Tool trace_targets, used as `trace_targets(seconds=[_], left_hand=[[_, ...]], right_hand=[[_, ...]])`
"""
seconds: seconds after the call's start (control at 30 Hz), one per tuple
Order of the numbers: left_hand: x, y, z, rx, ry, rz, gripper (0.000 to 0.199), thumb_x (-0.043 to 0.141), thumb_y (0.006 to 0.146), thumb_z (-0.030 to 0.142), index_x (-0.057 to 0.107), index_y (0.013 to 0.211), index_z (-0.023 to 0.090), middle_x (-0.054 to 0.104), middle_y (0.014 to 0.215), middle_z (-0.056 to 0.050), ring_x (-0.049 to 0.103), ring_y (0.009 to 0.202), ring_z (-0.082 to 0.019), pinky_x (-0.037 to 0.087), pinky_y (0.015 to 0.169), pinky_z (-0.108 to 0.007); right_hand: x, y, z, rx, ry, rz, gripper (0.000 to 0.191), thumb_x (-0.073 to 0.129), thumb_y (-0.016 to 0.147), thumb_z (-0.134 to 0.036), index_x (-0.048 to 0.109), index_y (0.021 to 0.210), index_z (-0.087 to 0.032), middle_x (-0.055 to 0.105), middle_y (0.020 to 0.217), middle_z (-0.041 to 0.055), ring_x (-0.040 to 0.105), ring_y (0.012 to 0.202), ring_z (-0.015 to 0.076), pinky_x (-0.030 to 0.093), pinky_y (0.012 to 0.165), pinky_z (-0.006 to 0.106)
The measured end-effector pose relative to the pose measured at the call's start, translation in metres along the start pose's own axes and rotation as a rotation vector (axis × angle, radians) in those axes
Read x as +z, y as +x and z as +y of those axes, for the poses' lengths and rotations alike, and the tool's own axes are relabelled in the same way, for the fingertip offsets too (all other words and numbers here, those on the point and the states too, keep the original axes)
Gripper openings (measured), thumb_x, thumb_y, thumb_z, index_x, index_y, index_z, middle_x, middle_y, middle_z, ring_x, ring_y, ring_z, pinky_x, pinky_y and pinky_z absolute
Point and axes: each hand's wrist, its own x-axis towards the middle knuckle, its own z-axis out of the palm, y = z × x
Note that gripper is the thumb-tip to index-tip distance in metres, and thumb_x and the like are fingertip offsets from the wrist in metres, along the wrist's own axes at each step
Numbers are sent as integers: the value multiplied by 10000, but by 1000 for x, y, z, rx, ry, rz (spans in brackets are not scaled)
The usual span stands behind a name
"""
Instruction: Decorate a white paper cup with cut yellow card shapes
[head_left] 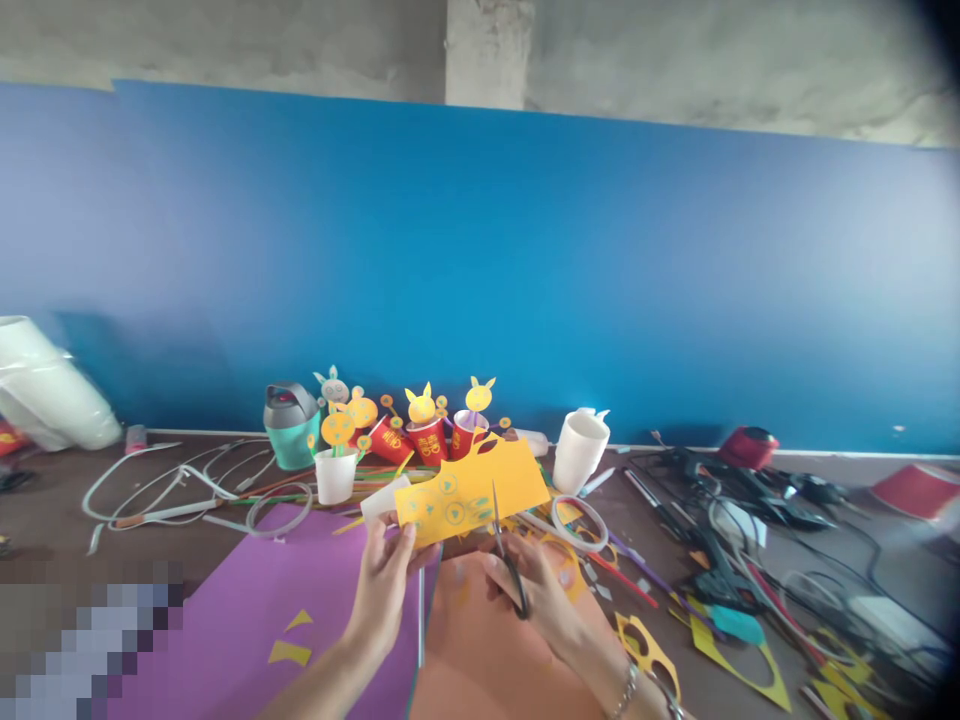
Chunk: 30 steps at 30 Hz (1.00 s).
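Observation:
My left hand (384, 575) pinches the lower left corner of a yellow sheet of paper (525, 478) with small shapes drawn on it and a ragged upper edge. A white piece shows just behind that corner. In my right hand (536, 580) is a pair of scissors (512, 575), its dark handles around my fingers and its blades pointing up across the yellow paper. How far the blades are parted is hard to make out. Below my hands lie a purple sheet (247, 600) and an orange sheet (480, 650). Two yellow scraps (289, 653) rest on the purple one.
Paper cups with animal-face cutouts (427, 440) stand along the blue wall panel (480, 250), beside a teal container (291, 425). Stacked white cups (581, 450) are right of them. Cables, a black glue gun (724, 590) and cut yellow paper (739, 660) clutter the right side.

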Motion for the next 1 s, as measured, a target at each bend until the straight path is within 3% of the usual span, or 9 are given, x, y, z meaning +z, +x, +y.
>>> trace_targets(seconds=[0.23, 0.5, 0.8, 1.0], left_hand=[[-3, 1, -4, -12, -11, 7, 422, 790, 795, 451, 574, 1077, 223, 744, 1145, -76, 732, 1020, -279, 609, 893, -416], [-5, 7, 0, -8, 31, -16, 450, 796, 783, 457, 538, 1055, 208, 747, 1096, -78, 750, 939, -262, 618, 847, -402], [-9, 11, 6, -39, 121, -64, 452, 788, 786, 470, 487, 1010, 218, 751, 1013, -48, 740, 971, -265, 622, 794, -366], [-16, 20, 8, -63, 126, -93, 477, 818, 745, 474, 461, 946, 227, 760, 943, -24, 759, 839, -243, 618, 771, -372]], right_hand=[[-2, 2, 19, -72, -64, 26, 305, 661, 905, -481, 614, 872, -181, 555, 618, -24, 480, 558, 120, 348, 519, 234], [1, 2, 5, -9, -68, 64, 364, 701, 828, -540, 573, 753, -207, 458, 530, -53, 425, 472, 117, 333, 460, 244], [-4, 5, 1, -25, -82, 74, 300, 700, 829, -435, 564, 682, -212, 466, 540, -52, 461, 469, 115, 353, 461, 238], [-14, 9, 1, 15, -77, 52, 274, 747, 791, -418, 649, 838, -167, 533, 597, -39, 490, 448, 99, 392, 433, 225]])
